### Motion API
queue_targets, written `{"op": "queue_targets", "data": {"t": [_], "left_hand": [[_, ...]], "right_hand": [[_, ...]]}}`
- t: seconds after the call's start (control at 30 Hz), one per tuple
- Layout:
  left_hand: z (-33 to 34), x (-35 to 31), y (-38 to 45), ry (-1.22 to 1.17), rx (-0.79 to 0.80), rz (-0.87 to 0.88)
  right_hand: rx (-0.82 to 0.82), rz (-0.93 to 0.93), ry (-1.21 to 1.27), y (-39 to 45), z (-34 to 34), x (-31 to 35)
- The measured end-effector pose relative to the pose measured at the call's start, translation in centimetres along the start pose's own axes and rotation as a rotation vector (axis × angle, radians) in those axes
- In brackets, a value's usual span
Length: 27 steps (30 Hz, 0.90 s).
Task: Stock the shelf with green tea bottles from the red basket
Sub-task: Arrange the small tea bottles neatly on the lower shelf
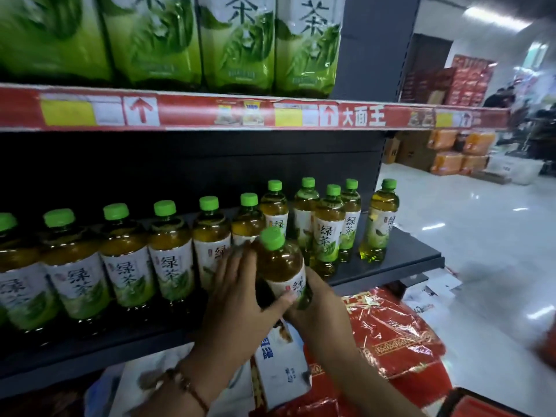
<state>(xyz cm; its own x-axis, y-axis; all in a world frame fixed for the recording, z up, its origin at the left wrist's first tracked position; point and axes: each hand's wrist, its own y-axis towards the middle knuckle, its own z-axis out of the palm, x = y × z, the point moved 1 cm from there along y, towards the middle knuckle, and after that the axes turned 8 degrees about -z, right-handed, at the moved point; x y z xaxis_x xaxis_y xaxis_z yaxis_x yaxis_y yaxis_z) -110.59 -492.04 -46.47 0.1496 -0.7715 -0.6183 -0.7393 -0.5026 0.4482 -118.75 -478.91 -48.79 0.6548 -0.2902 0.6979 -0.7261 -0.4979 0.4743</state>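
A dark shelf (400, 254) is seen running from nine o'clock toward three o'clock, its left end cut off by the frame edge and its back wall lost in shadow. Above it, at twelve o'clock, large green tea bottles (237, 43) are shown only from the label down, their tops cropped away; the red price strip (192, 112) below them is blurred, and its tags cannot be read.

On the shelf a row of green tea bottles (126, 254) with green caps is stood upright, side by side, from nine o'clock to the centre, with a looser cluster behind and to the right. One lone bottle (379, 221) is set apart at two o'clock near the shelf's end. The leftmost bottle is partly cut off.

At the centre, one held bottle (281, 266) is tilted slightly to the left, over the shelf's front edge. Its lower body is grasped by the right hand (313, 308), whose fingers are mostly hidden behind the bottle. The left hand (240, 299) is laid against the bottle's left side with fingers straight and the thumb across the label.

At five o'clock, red patterned packaging (397, 338) and a white carton (282, 365) are partly covered by the forearms. A red basket corner (481, 406) is barely visible at the bottom edge. The background at two o'clock is too blurred to make out.
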Motion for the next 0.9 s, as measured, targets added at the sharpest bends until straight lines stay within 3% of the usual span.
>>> {"op": "queue_targets", "data": {"t": [0.07, 0.13, 0.27, 0.4, 0.53, 0.7, 0.9], "left_hand": [[0.1, -0.3, -0.7, -0.326, 0.082, -0.141], [0.1, -0.2, -1.1, -0.471, 0.107, -0.203], [-0.4, 0.3, -0.5, -0.566, 0.061, -0.262], [0.6, 0.3, 1.1, -0.57, 0.008, -0.21], [2.0, -0.2, 2.7, -0.39, -0.038, -0.118], [1.4, -1.1, 4.3, 0.156, -0.306, 0.152], [2.6, 0.6, 6.2, 0.453, -0.277, 0.096]], "right_hand": [[0.016, -0.048, 0.003, -0.7, 0.2, 0.6], [0.046, -0.037, 0.032, -1.2, 0.6, 1.1], [0.069, -0.057, 0.037, -0.4, 1.7, 0.8], [-0.022, -0.034, 0.18, 1.0, 3.0, -0.6], [-0.084, -0.013, 0.238, 3.3, 3.6, -2.6], [-0.155, 0.027, 0.313, 5.0, 2.4, -4.1], [-0.15, 0.073, 0.262, 6.0, 2.3, -5.6]]}}
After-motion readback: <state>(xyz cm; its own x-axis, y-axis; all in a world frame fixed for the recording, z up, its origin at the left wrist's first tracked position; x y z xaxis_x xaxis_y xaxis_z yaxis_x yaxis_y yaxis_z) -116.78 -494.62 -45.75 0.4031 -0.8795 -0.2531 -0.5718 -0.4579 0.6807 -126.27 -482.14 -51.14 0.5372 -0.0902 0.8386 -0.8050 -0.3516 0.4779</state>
